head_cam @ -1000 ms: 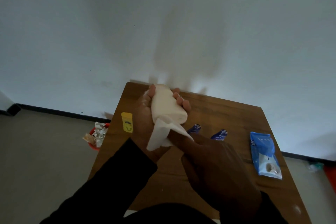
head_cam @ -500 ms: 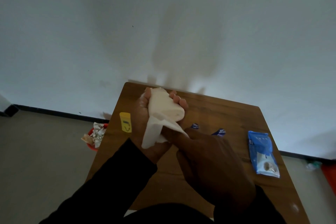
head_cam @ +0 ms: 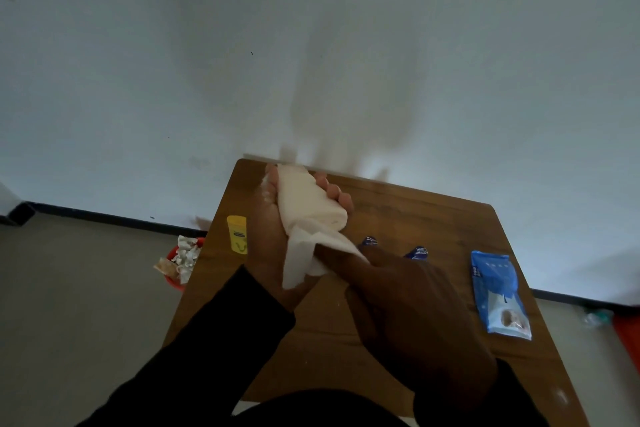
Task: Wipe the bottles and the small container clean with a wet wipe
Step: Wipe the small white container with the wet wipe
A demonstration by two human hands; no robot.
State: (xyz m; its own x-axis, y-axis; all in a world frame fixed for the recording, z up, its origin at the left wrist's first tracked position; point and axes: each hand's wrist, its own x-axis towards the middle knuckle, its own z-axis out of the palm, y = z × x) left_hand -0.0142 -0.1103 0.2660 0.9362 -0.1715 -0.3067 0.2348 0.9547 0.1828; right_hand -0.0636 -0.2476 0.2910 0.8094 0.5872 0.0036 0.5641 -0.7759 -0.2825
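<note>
Since the earlier frame both hands have shifted slightly toward the person. Brown wooden desk (head_cam: 433, 218) carries all items. Left hand (head_cam: 273, 218) holds a cream plastic bottle (head_cam: 308, 199) in a clenched grip above the desk. Right hand (head_cam: 412, 308) pinches the white wet wipe (head_cam: 311, 250) against the bottle's lower end. Blue wipe packet (head_cam: 498, 291) lies right, small yellow container (head_cam: 237, 234) left. Wiping appears underway; next, likely rotate the bottle for uncovered sides.

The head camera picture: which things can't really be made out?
- Bottle, head view: wrapped in the wipe, held by the left hand.
- Two blue caps: bodies hidden behind the right hand.
- Yellow container: label too small.
- Red bin: cut by the table.
</note>
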